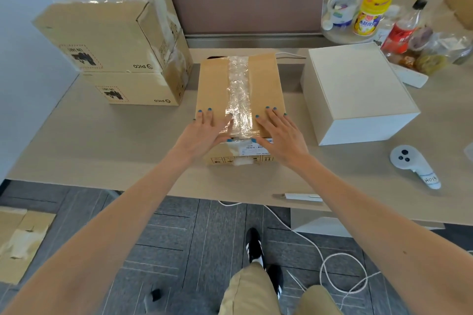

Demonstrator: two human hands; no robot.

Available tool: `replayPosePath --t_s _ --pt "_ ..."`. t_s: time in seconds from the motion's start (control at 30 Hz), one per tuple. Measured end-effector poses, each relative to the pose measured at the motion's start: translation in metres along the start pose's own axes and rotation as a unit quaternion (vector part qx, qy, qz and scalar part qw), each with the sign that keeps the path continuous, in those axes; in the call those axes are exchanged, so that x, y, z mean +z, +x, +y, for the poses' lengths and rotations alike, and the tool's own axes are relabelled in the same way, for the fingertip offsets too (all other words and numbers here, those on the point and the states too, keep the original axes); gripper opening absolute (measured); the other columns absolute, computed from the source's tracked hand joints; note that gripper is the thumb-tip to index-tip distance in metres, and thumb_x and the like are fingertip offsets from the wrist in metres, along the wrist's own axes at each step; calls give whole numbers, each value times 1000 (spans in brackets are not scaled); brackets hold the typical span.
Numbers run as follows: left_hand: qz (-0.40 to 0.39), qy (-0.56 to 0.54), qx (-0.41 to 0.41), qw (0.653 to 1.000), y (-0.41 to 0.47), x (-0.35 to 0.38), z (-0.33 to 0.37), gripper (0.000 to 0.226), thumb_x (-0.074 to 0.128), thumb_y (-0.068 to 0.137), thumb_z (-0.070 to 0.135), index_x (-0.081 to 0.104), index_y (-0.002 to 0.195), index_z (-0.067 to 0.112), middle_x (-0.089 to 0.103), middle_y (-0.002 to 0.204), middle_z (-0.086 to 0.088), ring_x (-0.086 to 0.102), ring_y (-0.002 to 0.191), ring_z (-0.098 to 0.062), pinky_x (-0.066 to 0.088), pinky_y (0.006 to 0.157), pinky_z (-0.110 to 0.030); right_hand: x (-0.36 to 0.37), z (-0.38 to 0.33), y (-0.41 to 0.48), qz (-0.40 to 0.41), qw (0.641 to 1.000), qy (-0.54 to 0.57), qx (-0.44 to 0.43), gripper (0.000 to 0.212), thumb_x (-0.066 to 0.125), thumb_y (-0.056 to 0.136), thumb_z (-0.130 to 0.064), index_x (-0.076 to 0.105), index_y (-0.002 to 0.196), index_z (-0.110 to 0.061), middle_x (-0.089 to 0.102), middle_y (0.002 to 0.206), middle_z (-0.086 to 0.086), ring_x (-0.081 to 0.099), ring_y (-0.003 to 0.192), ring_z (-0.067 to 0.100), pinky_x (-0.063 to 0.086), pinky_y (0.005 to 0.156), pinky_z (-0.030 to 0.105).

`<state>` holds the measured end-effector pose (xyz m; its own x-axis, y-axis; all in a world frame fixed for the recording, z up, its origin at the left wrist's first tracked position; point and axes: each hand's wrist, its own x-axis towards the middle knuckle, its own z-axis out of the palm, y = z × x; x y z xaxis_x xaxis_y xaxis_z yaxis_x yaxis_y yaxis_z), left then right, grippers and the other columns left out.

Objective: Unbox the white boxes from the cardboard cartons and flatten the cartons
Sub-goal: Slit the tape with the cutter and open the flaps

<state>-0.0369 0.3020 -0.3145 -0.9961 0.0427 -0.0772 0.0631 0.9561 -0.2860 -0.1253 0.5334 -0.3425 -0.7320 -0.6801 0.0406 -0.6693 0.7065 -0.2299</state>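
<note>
The tabletop (pixel 128 151) carries the sealed carton (pixel 215 84) at its centre. One white box (pixel 355 89) stands just right of it.

The step in hand appears to be opening the taped top seam. Steady the carton from above, lift the tape strip (pixel 239 84) at its near end, and peel it along the seam without tearing the flaps.

The left grip (pixel 204 133) and right grip (pixel 279 135) lie flat on the carton top, fingers spread, either side of the tape. The thumbs reach the near edge. Neither grip pinches anything.
</note>
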Motion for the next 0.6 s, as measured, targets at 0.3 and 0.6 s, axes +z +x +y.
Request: replayPosePath --t_s 0.3,0.6 --pt "39 -124 22 991 3 -14 -7 35 25 104 27 35 127 3 68 87 -23 69 65 -35 53 44 -37 0 6 -4 -6 1000 25 -1 68 37 93 -62 24 151 -30 10 162 0 4 149 15 1 121 32" --pt "232 -255 -187 920 -37 -36 -26 48 57 93 16 27 130 19 70 93 -12 64 57 -34 51 55 -39 -8 -18 3 28 998 14 48 70 14 92 -65 49 134 -22 34 153 5 24 144 23 20 117 41"
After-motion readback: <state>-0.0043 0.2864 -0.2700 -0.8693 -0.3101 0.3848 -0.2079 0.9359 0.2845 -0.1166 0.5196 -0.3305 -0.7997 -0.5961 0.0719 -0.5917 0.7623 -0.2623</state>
